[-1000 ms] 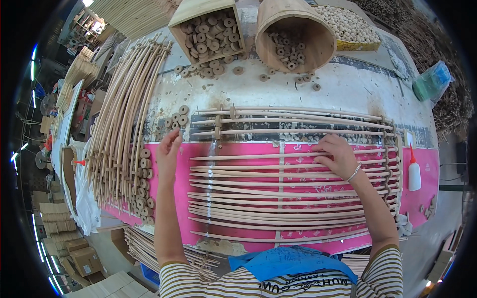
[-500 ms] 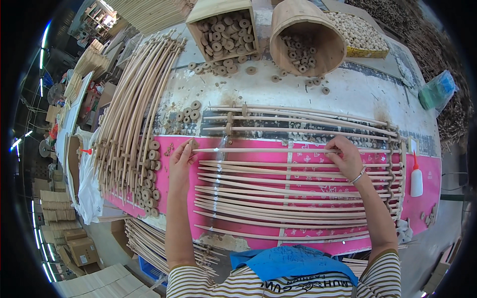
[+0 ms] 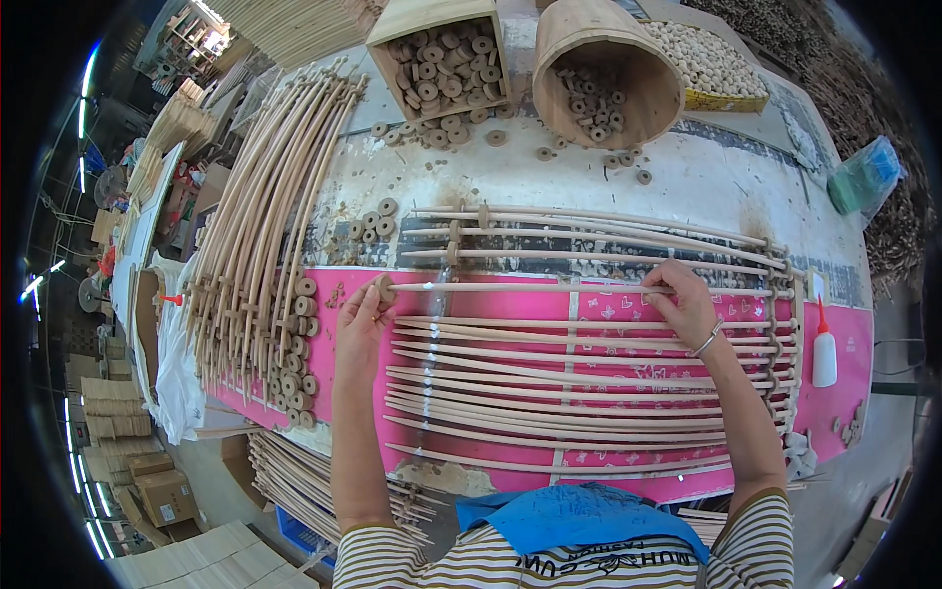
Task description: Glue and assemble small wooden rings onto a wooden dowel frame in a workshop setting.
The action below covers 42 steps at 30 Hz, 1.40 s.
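My left hand (image 3: 361, 322) is closed on a round wooden disc (image 3: 386, 288) at the left end of a thin wooden rod (image 3: 530, 288). The fingers partly hide the disc. Further along the same rod, my right hand (image 3: 684, 306) pinches it between thumb and fingers. A row of similar rods (image 3: 549, 365) lies across the pink sheet (image 3: 834, 393) nearer to me, with discs (image 3: 773, 358) at their right ends. Beyond my hands lie a few more rods (image 3: 589, 224), some with discs near their left ends.
Finished-looking rods with discs (image 3: 265, 187) are heaped at the left, beside loose discs (image 3: 294, 383). A wooden box (image 3: 439, 15), a tipped wooden bucket (image 3: 628, 49) and a yellow tray of beads (image 3: 726, 101) stand at the back. A red-tipped white glue bottle (image 3: 824, 358) lies at the right.
The held rod has shifted slightly away from me. My left hand and the disc have moved a little to the right and away, and the disc now shows more of its face.
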{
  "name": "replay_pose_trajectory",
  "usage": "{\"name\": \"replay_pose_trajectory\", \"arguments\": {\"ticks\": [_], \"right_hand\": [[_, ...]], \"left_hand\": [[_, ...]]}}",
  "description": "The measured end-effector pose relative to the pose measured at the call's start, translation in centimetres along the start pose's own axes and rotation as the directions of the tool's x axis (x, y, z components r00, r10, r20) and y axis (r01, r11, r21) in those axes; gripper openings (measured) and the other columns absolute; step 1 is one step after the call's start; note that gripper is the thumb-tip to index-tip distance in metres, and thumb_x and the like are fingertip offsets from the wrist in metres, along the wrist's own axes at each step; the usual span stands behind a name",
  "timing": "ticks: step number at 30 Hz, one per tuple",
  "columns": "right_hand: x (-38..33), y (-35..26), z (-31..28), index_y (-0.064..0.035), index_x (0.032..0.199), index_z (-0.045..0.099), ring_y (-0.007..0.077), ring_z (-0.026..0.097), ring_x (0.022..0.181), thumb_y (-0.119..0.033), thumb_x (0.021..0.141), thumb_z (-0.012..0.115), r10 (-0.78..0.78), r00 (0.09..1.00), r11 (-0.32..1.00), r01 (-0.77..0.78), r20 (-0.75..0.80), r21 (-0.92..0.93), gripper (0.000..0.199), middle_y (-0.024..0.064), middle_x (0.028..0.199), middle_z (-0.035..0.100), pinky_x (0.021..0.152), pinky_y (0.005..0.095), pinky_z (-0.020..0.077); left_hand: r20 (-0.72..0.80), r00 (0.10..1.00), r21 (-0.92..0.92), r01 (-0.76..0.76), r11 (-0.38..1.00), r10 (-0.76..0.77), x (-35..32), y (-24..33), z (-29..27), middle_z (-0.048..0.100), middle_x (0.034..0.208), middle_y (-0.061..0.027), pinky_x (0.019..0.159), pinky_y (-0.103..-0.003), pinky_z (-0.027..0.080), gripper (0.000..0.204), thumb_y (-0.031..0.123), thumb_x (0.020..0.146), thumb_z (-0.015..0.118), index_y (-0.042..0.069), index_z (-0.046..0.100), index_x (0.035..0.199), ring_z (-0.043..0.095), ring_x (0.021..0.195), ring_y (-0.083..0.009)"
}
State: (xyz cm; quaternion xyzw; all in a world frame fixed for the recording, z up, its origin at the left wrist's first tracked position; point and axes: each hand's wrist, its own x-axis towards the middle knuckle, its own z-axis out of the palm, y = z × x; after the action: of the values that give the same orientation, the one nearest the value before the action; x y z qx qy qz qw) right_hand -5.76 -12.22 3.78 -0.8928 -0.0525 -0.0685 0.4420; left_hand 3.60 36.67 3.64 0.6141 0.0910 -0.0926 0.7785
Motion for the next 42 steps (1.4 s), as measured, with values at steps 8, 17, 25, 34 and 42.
{"name": "replay_pose_trajectory", "arguments": {"ticks": [8, 17, 25, 34, 42], "right_hand": [[1.1, -1.3, 0.5, 0.0014, 0.103, 0.066, 0.0216, 0.066, 0.088, 0.009, 0.084, 0.072, -0.070, 0.997, 0.996, 0.071, 0.020, -0.056, 0.021, 0.0094, 0.099, 0.062, 0.078, 0.0303, 0.0563], [0.4, -0.1, -0.2, -0.0081, 0.110, 0.074, 0.0323, 0.069, 0.095, -0.018, 0.092, 0.075, -0.166, 0.986, 0.952, 0.155, -0.021, -0.265, 0.020, 0.0112, 0.098, 0.070, 0.082, 0.0434, 0.0564], [0.9, 0.3, 1.2, -0.0096, 0.101, 0.068, 0.0303, 0.065, 0.097, -0.020, 0.093, 0.073, -0.087, 0.996, 0.985, 0.081, -0.031, -0.155, 0.014, 0.0081, 0.097, 0.067, 0.085, 0.0420, 0.0540], [1.6, 2.0, 1.9, -0.0080, 0.095, 0.070, 0.0319, 0.065, 0.096, -0.020, 0.094, 0.072, -0.157, 0.987, 0.974, 0.146, -0.046, -0.176, 0.012, 0.0096, 0.093, 0.065, 0.085, 0.0430, 0.0533], [0.7, 1.1, 0.4, -0.0030, 0.099, 0.069, 0.0311, 0.062, 0.088, -0.014, 0.096, 0.072, -0.057, 0.998, 0.989, 0.055, -0.010, -0.139, 0.012, 0.0118, 0.090, 0.061, 0.079, 0.0403, 0.0505]], "left_hand": [[-0.152, 0.983, 0.134, -0.079, 0.988, 0.100, -1.2, 0.8, 5.5, 0.076, 0.103, -0.0065, 0.070, -0.022, 0.054, 0.091, 0.021, 0.101, 0.077, 0.008, 0.019, 0.170, 0.073, 0.088, -0.0118], [-0.158, 0.976, 0.196, -0.117, 0.974, 0.149, 0.1, -1.5, 6.9, 0.073, 0.103, -0.0055, 0.071, -0.022, 0.052, 0.093, 0.016, 0.101, 0.075, 0.014, 0.014, 0.172, 0.067, 0.086, -0.0103], [-0.109, 0.979, 0.265, -0.136, 0.955, 0.170, 0.0, -0.8, 7.2, 0.072, 0.096, -0.0007, 0.073, -0.021, 0.049, 0.086, 0.016, 0.102, 0.074, 0.012, 0.023, 0.170, 0.067, 0.085, -0.0076], [0.013, 0.985, 0.540, -0.154, 0.827, 0.175, -0.3, 0.2, 6.0, 0.070, 0.086, -0.0013, 0.059, -0.024, 0.048, 0.057, 0.021, 0.104, 0.071, 0.012, 0.053, 0.157, 0.060, 0.071, -0.0061], [0.508, 0.740, 0.830, -0.558, -0.020, 0.440, 0.1, 0.9, 7.2, 0.064, 0.114, -0.0061, 0.091, -0.044, 0.046, 0.050, 0.016, 0.078, 0.084, 0.016, 0.075, 0.128, 0.061, 0.107, -0.0283]]}}
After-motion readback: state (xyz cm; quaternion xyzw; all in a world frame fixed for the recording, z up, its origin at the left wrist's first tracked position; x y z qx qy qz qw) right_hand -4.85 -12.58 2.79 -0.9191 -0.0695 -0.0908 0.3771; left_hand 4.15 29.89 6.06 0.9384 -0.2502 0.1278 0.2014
